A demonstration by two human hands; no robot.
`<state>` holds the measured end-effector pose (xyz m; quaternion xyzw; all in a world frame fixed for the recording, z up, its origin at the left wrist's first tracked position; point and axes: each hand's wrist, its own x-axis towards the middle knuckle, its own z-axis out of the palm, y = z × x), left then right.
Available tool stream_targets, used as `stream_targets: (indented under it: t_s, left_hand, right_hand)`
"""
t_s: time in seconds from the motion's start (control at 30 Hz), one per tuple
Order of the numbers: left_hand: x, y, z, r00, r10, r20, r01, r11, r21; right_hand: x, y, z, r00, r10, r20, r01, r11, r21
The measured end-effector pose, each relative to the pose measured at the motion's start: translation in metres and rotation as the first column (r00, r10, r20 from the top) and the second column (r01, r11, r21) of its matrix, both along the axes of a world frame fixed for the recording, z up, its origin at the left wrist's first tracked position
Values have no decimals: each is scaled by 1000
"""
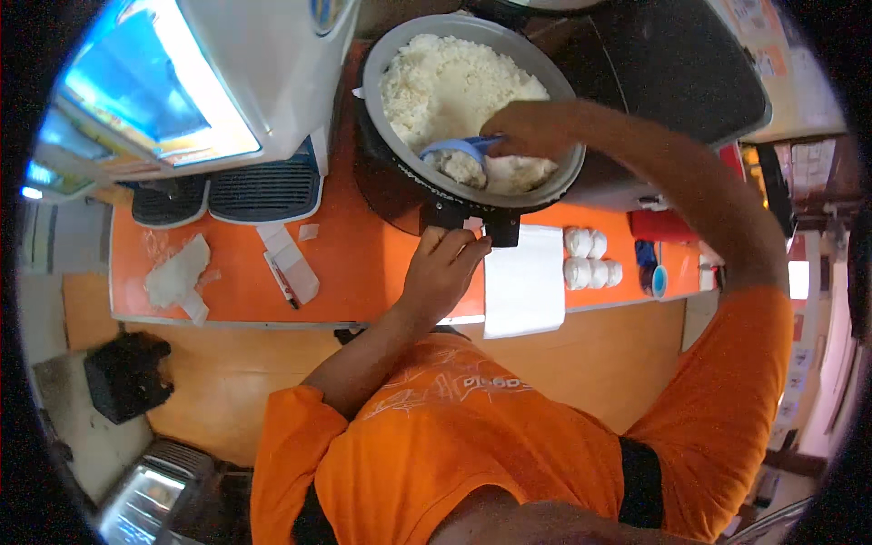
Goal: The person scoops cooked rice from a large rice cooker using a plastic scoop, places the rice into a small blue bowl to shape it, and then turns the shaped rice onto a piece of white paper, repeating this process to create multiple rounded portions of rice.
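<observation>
Rice (413, 86) fills much of the large pot (377, 113) on the orange tabletop (354, 282), and from my remote seat I judge the scooping to be under way: the blue scoop (450, 145) carries a load, with plenty left in the pot. My right hand (531, 132) is closed around the scoop's handle; my left hand (443, 274) is half curled at the pot's black handle (440, 216), though I cannot tell whether it grips. I count one pot, one scoop, one white sheet (524, 286), one pen (281, 280) and five white bundles (577, 272).
</observation>
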<state>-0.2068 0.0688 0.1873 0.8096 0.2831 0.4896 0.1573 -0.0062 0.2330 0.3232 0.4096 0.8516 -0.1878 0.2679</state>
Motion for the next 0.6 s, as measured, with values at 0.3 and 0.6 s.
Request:
stream_targets:
  t_s: [0.3,0.6]
  left_hand:
    - [-4,-1,1,998,59,27,-58,998,-22]
    - [-1,0,0,1000,-20,21,20,999,-26]
  right_hand:
    - [8,10,39,911,-389,137,412,873,-260]
    - [-5,16,2,994,-46,97,56,993,-101]
